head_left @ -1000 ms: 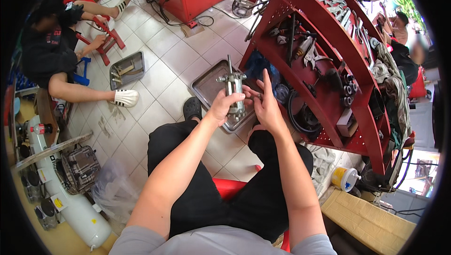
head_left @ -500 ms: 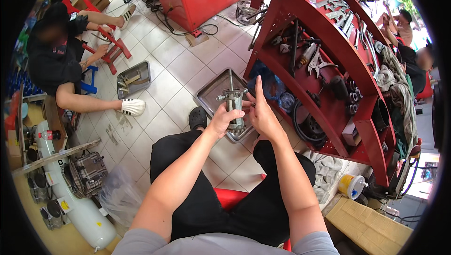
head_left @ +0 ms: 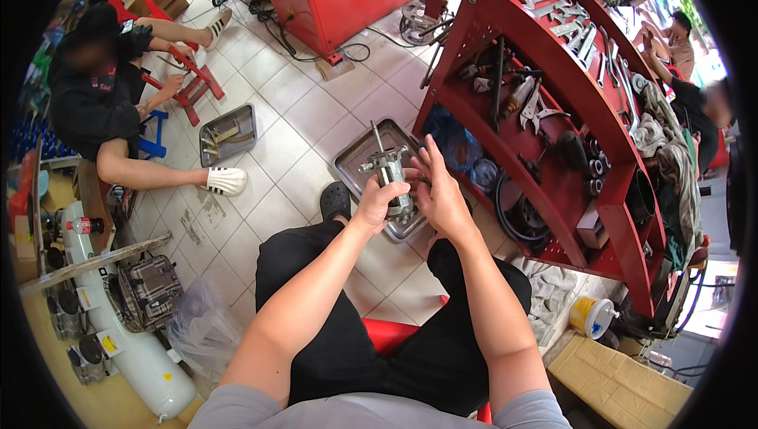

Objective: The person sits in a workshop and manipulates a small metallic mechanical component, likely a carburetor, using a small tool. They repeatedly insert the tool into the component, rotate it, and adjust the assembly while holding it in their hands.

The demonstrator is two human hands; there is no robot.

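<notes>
In the head view, a metal cylinder assembly (head_left: 390,173) is being gripped by the left hand (head_left: 371,205), probably for steadiness; the right hand (head_left: 442,203) is being kept alongside, its grasp unclear. Beneath the hands, a metal tray (head_left: 352,158) is being partly hidden; farther left, loose parts (head_left: 227,135) are being held in another tray (head_left: 245,122).

Pale tiled floor (head_left: 288,113) leaves open room forward and leftward of the left hand (head_left: 373,206), reaching toward a grey rectangular metal tray (head_left: 245,125) and a co-worker's white, black-striped clog (head_left: 227,182). Rightward, a red perforated metal tool rack (head_left: 553,62) blocks the right hand (head_left: 444,201). Beneath the silver cylindrical metal assembly (head_left: 388,172), a second grey metal tray (head_left: 355,146) obstructs the way down; nearer the body, black-trousered legs (head_left: 284,259) flank a gap.
</notes>
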